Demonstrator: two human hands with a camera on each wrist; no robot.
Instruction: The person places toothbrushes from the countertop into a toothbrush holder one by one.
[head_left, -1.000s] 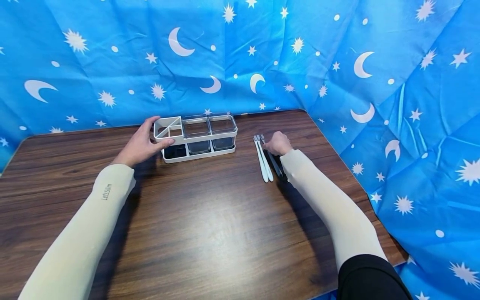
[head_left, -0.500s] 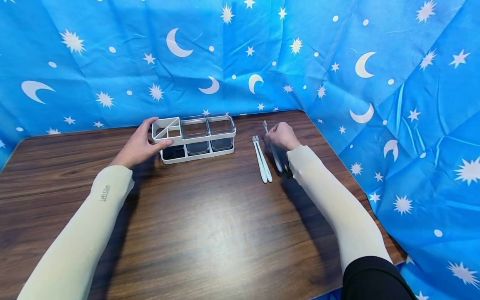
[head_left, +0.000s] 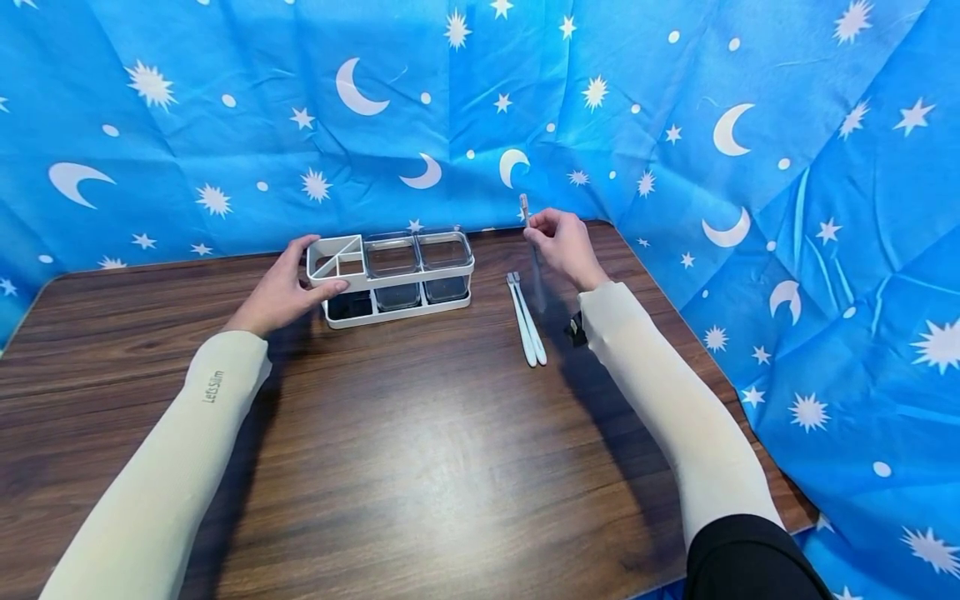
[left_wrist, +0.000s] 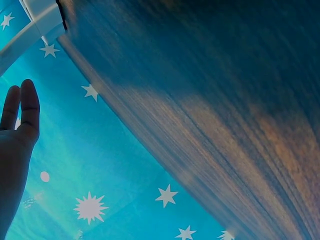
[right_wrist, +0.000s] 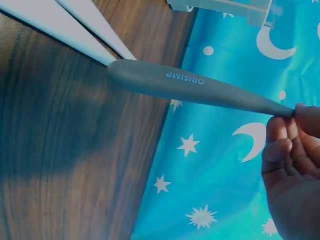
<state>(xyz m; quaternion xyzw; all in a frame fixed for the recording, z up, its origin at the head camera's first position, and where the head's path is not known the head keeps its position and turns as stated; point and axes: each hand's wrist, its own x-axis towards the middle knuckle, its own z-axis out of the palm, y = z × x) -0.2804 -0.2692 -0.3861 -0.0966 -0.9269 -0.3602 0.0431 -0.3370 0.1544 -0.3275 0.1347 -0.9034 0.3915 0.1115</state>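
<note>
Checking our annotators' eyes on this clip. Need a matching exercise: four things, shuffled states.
1. left hand
2. right hand
3. grey toothbrush
4. two white toothbrushes

A. lying close together on the table
B. holding one end of the white rack
C. held up, head end uppermost
D. pinching a slim neck

Pairs: 1-B, 2-D, 3-C, 4-A

1. The bench [head_left: 375, 400] has a dark brown wood-grain top, with a pale gleam of light near its middle.
2. A white rack [head_left: 416, 279] stands on it, close to the back edge.
3. Two white toothbrushes [head_left: 529, 325] lie side by side, right of the rack, heads toward the back.
</note>
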